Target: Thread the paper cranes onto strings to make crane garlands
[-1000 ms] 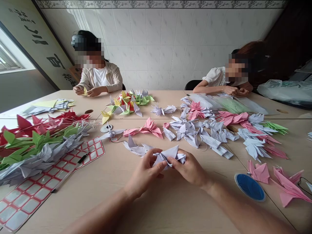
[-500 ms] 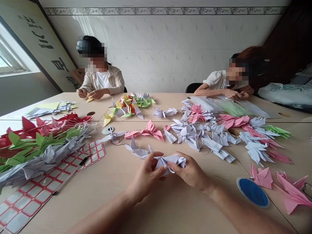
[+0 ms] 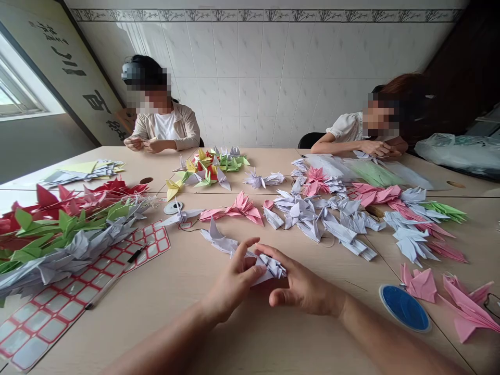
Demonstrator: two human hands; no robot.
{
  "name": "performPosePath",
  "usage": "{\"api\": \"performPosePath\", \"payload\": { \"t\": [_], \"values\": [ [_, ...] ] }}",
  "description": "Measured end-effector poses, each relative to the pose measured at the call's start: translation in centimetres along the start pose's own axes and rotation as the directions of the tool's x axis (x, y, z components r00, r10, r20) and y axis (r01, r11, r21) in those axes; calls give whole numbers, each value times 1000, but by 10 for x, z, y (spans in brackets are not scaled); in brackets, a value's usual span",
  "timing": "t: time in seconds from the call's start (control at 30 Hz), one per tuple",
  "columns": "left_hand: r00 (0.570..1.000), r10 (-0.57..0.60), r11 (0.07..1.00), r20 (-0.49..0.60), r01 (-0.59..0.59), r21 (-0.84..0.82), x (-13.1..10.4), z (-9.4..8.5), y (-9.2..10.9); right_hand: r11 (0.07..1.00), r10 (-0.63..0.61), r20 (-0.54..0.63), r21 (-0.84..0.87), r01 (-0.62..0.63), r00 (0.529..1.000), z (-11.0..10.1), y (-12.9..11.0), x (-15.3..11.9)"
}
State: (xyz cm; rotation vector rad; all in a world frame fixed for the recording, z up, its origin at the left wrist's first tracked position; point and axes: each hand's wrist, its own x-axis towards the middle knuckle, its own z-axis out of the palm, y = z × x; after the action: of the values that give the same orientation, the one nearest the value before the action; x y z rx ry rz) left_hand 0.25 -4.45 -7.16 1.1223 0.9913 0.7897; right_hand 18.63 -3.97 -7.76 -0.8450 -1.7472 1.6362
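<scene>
Left hand (image 3: 233, 285) pinching white folded paper (image 3: 274, 266) — right hand (image 3: 312, 289) spread at its 4 o'clock, thumb off it. Pen (image 3: 133, 257) at 9 o'clock, well apart.

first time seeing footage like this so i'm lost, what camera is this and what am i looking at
There is no robot here, just a person's two bare hands, seen by one camera worn on the head. The left hand holds a pale folded paper piece. The right hand is beside it with the thumb spread away; I cannot tell whether its fingers touch the paper. On the table ahead lie more pale pieces and pink ones; to the left, a red, green and pale bunch lies by a red-gridded sheet. To the right is a round blue item. Two other people sit across the table.
</scene>
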Motion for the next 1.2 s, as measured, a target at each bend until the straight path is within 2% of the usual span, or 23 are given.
{"api": "performPosePath", "payload": {
  "t": [0.1,0.17,0.27,0.33,0.43,0.6,0.8,0.93,1.0,1.1,1.2],
  "values": [
    [1000,-1,999,-21,2,43,-2,-1,1,994,0,-115,-111,-13,993,1,1,3],
    [993,70,985,-93,-54,166,-1,-2,3,982,-10,-209,-184,-30,978,0,4,7],
    [933,254,910,-256,-141,391,3,-6,4,981,13,-282,-182,-67,959,-5,11,12],
    [890,345,856,-298,-167,490,6,-10,2,983,25,-308,-167,-80,951,-9,16,13],
    [874,426,757,-233,-202,622,10,-15,-4,983,22,-327,-164,-80,945,-12,21,12],
    [887,449,653,-111,-241,718,14,-18,-11,976,9,-342,-201,-82,940,-10,20,11],
    [905,426,657,-7,-304,690,9,-10,-4,958,-92,-329,-287,-7,940,0,11,10],
    [915,394,719,86,-365,592,2,-4,-1,968,-106,-308,-251,27,946,3,9,11],
    [904,422,735,62,-382,561,1,-5,-1,979,-82,-343,-204,11,936,1,10,11],
    [876,481,720,-36,-372,585,2,-8,-4,993,-34,-396,-119,-14,917,-4,12,12],
    [863,503,705,-49,-377,601,4,-9,-5,999,1,-418,-42,-21,908,-6,10,12]
  ]
}}
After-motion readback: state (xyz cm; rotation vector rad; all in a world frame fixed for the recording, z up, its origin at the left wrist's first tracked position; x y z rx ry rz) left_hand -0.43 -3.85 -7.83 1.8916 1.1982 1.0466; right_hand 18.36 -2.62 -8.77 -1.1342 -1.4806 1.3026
